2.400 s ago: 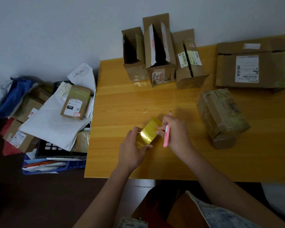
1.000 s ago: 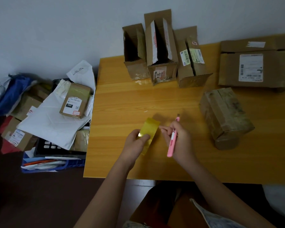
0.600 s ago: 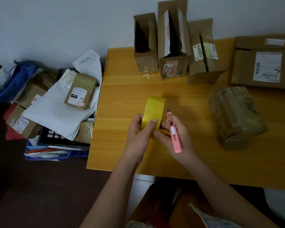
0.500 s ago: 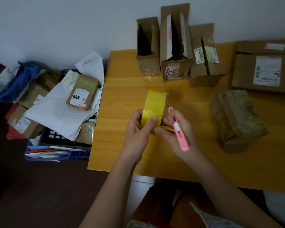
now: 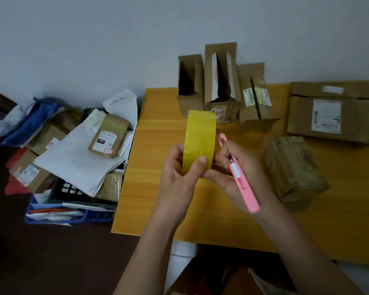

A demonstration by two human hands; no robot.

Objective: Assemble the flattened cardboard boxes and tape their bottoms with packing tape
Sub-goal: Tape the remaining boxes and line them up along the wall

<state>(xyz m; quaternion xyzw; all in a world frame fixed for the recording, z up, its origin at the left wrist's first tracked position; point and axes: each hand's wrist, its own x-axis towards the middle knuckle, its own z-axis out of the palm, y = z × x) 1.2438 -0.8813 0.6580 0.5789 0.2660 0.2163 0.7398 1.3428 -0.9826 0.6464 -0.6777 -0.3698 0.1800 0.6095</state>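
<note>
A yellow roll of packing tape point(image 5: 199, 141) is held upright above the wooden table point(image 5: 158, 184), seen edge-on. My left hand point(image 5: 179, 177) grips its lower part, thumb on the outer face. My right hand point(image 5: 237, 173) holds a pink utility knife point(image 5: 240, 177) and touches the roll's right side. Three assembled cardboard boxes point(image 5: 221, 81) stand open-topped at the table's back edge. A taped box point(image 5: 294, 171) lies on its side to the right.
A large flat box with a shipping label point(image 5: 332, 111) lies at the back right. Left of the table, on the floor, a blue crate point(image 5: 70, 213) and a heap of parcels, white mailer bags point(image 5: 77, 158) and a small labelled box point(image 5: 109, 135) are piled.
Both hands have lifted the tape roll from the table surface up toward the camera. The knife has stayed in my right hand beside the roll.
</note>
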